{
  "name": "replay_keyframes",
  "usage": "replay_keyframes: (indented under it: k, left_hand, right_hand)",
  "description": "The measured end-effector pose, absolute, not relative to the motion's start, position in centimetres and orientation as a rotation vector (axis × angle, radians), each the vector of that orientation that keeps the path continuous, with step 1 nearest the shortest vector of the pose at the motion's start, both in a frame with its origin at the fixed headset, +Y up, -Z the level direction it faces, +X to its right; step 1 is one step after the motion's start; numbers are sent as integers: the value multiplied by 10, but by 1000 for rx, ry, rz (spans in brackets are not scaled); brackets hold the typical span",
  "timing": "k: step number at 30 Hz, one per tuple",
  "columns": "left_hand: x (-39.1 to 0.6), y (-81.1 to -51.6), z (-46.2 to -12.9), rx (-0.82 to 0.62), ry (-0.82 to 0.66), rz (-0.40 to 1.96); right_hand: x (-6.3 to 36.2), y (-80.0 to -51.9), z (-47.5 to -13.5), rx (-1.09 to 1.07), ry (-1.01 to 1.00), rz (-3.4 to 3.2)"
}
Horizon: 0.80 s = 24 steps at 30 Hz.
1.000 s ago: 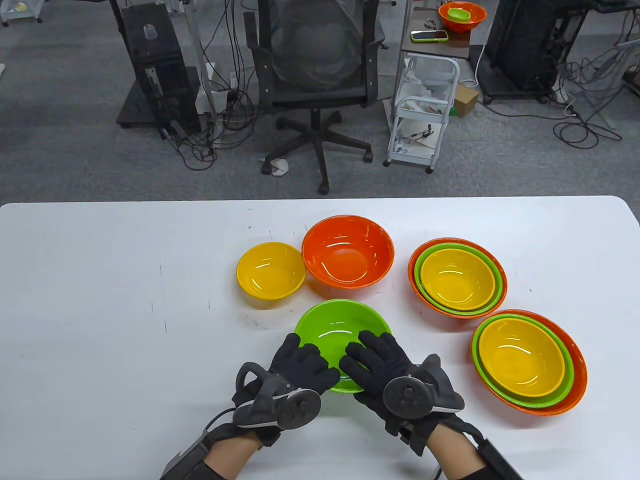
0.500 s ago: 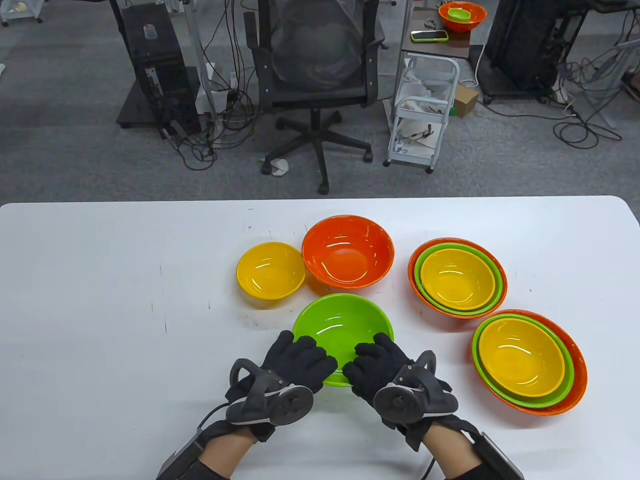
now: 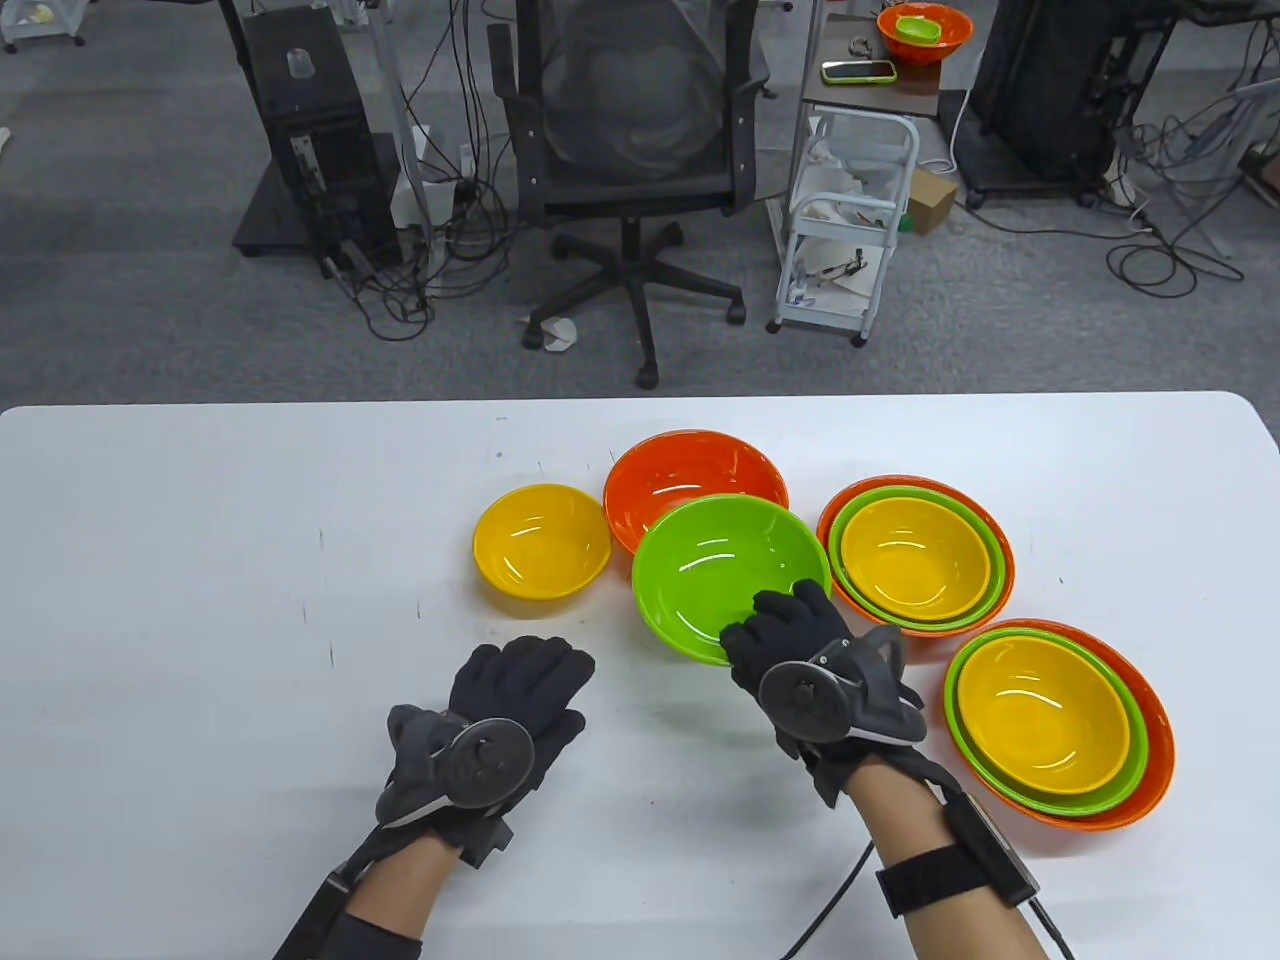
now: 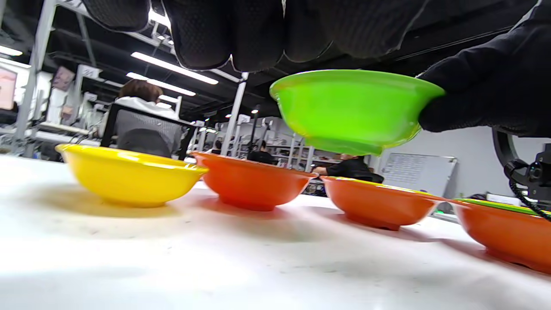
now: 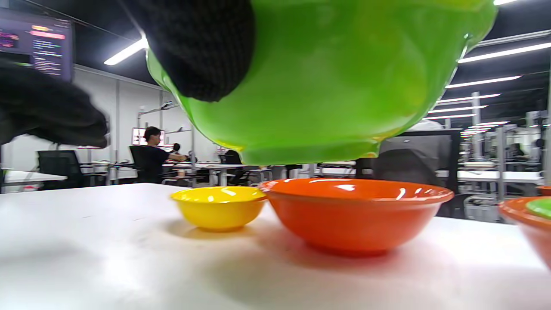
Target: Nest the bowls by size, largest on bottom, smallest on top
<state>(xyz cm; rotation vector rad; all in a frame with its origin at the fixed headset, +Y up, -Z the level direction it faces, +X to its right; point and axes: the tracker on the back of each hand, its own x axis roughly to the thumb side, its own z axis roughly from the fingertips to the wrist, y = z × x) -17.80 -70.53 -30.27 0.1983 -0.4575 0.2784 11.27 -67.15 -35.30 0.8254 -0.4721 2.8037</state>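
My right hand (image 3: 790, 625) grips the near rim of a green bowl (image 3: 725, 565) and holds it in the air, above the near edge of the single orange bowl (image 3: 680, 470). The right wrist view shows the green bowl (image 5: 327, 82) lifted over the orange bowl (image 5: 357, 213), with a yellow bowl (image 5: 219, 206) to its left. The yellow bowl (image 3: 541, 540) stands alone on the table. My left hand (image 3: 520, 680) is empty, its fingers stretched flat low over the table, left of the green bowl (image 4: 353, 110).
Two finished stacks of orange, green and yellow bowls stand at the right, one further back (image 3: 915, 555) and one nearer (image 3: 1055, 725). The white table (image 3: 200, 600) has bare room on the left. An office chair (image 3: 630, 150) and a cart (image 3: 850, 220) stand beyond the far edge.
My right hand lifted the green bowl and carried it away from me toward the orange bowl. My left hand let go of the bowl and moved left.
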Motion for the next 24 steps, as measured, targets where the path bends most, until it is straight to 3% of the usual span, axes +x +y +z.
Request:
replay_keyframes:
  k: [10,24]
  left_hand:
    - [-209,-726,-323,93,-305,237]
    - [-223,-729,-329,62,-262,361]
  right_hand:
    - [92,-666,-418,573,-403,2873]
    - [69,-704,-472,361,-254,2918]
